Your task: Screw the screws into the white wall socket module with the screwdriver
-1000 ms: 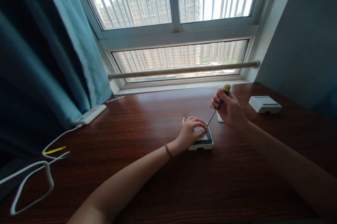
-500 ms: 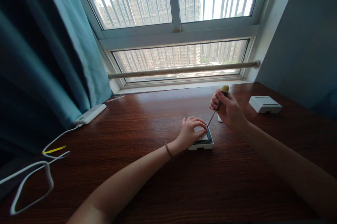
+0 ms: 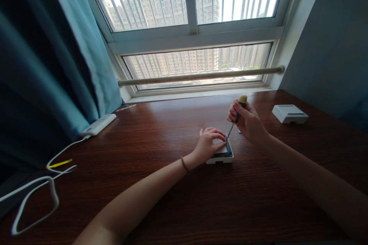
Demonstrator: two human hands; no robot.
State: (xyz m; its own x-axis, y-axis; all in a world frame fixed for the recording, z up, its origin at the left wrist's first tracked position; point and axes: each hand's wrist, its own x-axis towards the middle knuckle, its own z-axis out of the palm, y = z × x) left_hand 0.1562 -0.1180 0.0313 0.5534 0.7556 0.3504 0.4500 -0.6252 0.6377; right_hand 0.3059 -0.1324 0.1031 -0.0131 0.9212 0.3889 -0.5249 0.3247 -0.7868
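A small white square device (image 3: 221, 156) with a dark inner part lies on the dark wooden table (image 3: 184, 199). My left hand (image 3: 208, 144) rests on it, fingers curled over its top, holding it down. My right hand (image 3: 247, 122) is closed round a screwdriver (image 3: 237, 114) with a yellow-and-black handle. The shaft slants down to the left and its tip meets the device's far edge, close to my left fingertips.
A white box (image 3: 289, 114) sits at the table's right back. A white power bank (image 3: 98, 125) with a white cable (image 3: 43, 183) lies at the left by the teal curtain (image 3: 51, 64). A window with a rail (image 3: 201, 76) runs behind the table.
My right hand and the screwdriver handle have shifted slightly left and lower, making the tool a bit steeper. The left hand and device have stayed put.
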